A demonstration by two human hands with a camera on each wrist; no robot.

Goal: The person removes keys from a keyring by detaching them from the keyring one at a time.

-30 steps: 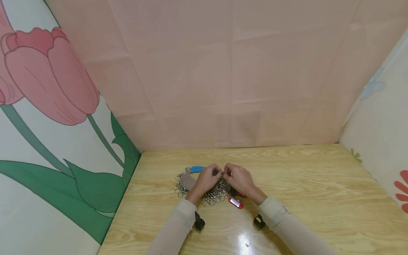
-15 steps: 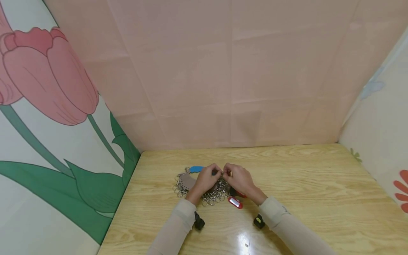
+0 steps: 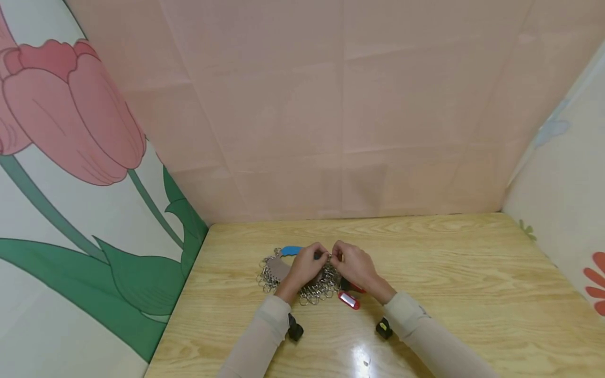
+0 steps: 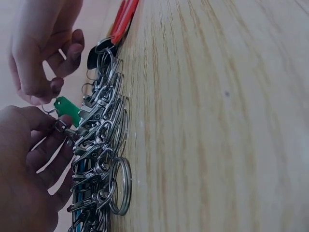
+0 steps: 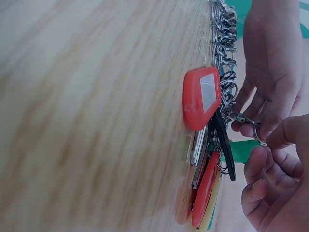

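My left hand (image 3: 306, 266) pinches a small metal swivel clasp (image 4: 63, 126) between thumb and fingers. Close beside it, my right hand (image 3: 357, 265) pinches the split ring (image 5: 258, 133) at the clasp's end. A green key tag (image 4: 67, 110) hangs right at the fingertips; whether the ring passes through its hole cannot be made out. Below the hands lies a cluster of metal clasps with split rings (image 3: 317, 292), set around a grey-brown curved piece (image 3: 279, 269). A red key tag with a white label (image 3: 348, 300) lies near the right wrist.
A blue piece (image 3: 291, 251) lies behind the left hand. Beside the clasps are more tags, among them a black one (image 5: 224, 145) and a red one (image 5: 206, 191). Black wrist cameras (image 3: 295, 331) hang under both cuffs. The wooden table (image 3: 472, 273) meets a pink wall behind.
The hands stay together in the same place, with only tiny shifts of the fingers. The cluster and tags lie as before.
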